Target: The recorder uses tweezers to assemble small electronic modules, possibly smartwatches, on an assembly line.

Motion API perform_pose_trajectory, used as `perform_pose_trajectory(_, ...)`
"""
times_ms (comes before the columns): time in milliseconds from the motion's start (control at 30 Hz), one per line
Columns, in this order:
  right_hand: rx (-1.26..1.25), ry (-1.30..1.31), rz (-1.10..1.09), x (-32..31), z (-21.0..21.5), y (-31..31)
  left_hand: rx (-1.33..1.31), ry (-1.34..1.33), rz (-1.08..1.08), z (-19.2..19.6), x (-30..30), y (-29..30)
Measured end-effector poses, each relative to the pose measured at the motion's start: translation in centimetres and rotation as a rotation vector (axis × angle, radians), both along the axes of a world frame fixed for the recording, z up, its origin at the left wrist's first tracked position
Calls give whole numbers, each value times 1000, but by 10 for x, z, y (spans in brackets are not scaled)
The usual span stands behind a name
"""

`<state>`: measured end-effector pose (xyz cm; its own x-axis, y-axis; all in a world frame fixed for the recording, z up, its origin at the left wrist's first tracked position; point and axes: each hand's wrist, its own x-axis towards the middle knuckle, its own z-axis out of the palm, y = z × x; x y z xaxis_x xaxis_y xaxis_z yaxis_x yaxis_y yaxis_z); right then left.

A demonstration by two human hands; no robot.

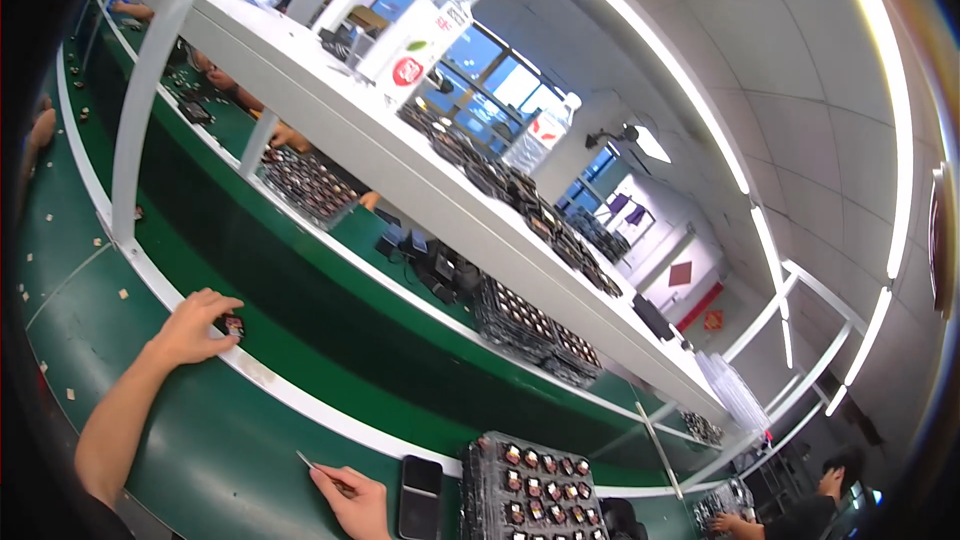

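The small part (233, 327) in my left hand (190, 328) is black with touches of red and white; the thin tool (305, 459) in my right hand (360, 508) looks silvery. My bench (215, 450) is dark green, the belt (350, 395) a brighter green, the rail (256, 373) between them white. The phone (420, 515) is black, the smoky-grey tray (478, 485) patterned with rows of dark pieces (535, 489) dotted white and orange. The bottle (428, 35) has a white label marked red and green.

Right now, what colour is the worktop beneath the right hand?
The worktop is dark green; best in the head view.
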<state>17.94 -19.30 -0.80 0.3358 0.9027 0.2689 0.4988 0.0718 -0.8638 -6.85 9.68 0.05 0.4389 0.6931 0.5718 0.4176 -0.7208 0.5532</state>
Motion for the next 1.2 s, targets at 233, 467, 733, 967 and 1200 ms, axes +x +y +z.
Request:
perform_pose_trajectory(233,5,290,-107,15,18,2,-100,18,-346,26,38,-48)
perform_pose_trajectory(467,25,353,-95,15,9,3,-254,230,-658,31,45,-90)
perform_pose_trajectory(733,26,337,-77,7,17,3,-92,351,-534,37,47,-108)
perform_pose_trajectory(967,18,208,-64,9,21,2,-96,293,-597,35,50,-106)
perform_pose_trajectory(1200,39,220,-42,7,24,0,-167,331,-635,33,49,-110)
